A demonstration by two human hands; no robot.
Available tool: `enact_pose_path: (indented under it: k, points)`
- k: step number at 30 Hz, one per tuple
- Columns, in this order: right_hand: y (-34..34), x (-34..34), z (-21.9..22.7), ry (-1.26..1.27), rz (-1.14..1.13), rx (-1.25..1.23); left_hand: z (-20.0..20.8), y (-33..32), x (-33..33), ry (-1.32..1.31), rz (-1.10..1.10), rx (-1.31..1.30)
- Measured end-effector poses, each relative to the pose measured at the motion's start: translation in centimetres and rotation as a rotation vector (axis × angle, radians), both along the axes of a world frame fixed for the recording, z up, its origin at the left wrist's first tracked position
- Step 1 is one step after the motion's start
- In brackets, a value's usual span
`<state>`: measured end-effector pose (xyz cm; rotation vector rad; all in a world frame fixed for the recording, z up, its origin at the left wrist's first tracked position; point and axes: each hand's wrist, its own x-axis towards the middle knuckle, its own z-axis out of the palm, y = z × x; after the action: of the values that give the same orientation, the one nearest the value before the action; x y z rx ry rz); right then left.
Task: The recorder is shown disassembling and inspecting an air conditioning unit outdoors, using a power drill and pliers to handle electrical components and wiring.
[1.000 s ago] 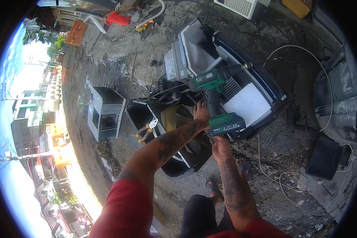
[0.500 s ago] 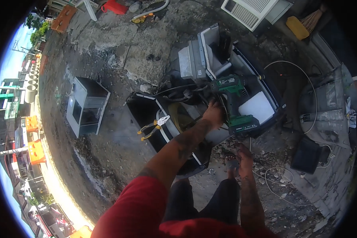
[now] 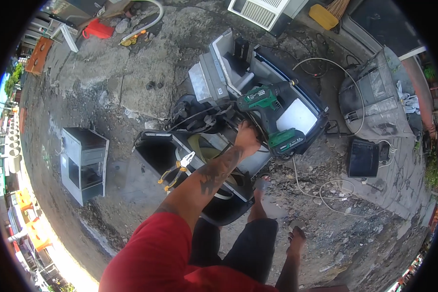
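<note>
My left hand point(image 3: 247, 139) reaches into the opened appliance casing point(image 3: 321, 104), fingers curled down among dark cables point(image 3: 214, 117). What they grip is hidden. Just right of it a green cordless drill point(image 3: 264, 104) lies across the casing, its battery toward me. Combination pliers point(image 3: 180, 168) with yellow-black handles rest on the rim of a dark open shell point(image 3: 153, 146), left of my forearm. Low on the right, my right hand point(image 3: 296, 238) hangs over the ground with curled fingers. A small greyish piece point(image 3: 295, 225) shows at its fingertips, too small to name.
A metal-framed box point(image 3: 85, 163) stands on the ground at left. A black flat-screen unit point(image 3: 363, 158) and a loose pale cable point(image 3: 326, 194) lie at right, near a large grey shell point(image 3: 375, 97). A white louvred panel point(image 3: 263, 9) and yellow-handled broom point(image 3: 323, 17) are at the back.
The whole view has shifted, so the casing appears farther left. My right hand has drawn back from the casing toward the lower right. My left hand stays among the cables.
</note>
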<state>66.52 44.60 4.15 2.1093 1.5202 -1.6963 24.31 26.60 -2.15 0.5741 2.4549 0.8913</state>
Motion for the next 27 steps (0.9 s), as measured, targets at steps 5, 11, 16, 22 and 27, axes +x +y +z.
enact_pose_path:
  k: [5, 11, 16, 22, 27]
  points:
    - [-1.0, -2.8, -2.8, -0.020, 0.423, 0.233, -1.0, 0.6, 0.7, 0.129, 0.124, -0.031]
    - [0.6, -6.1, -4.7, -0.022, 0.380, 0.016, 0.3, 2.2, 0.3, -0.080, 0.115, -0.285]
    - [-2.2, -12.4, -3.9, 0.091, 0.717, 0.073, 2.9, 2.3, 0.2, -0.168, 0.156, -0.424]
    - [-8.4, -20.2, -3.4, 0.318, 0.733, -0.050, 2.3, 2.6, 2.2, -0.059, 0.289, -0.354]
    - [-11.1, -23.9, -5.5, 0.535, 0.438, -0.282, 3.7, 3.8, 3.8, -0.085, 0.405, -0.275]
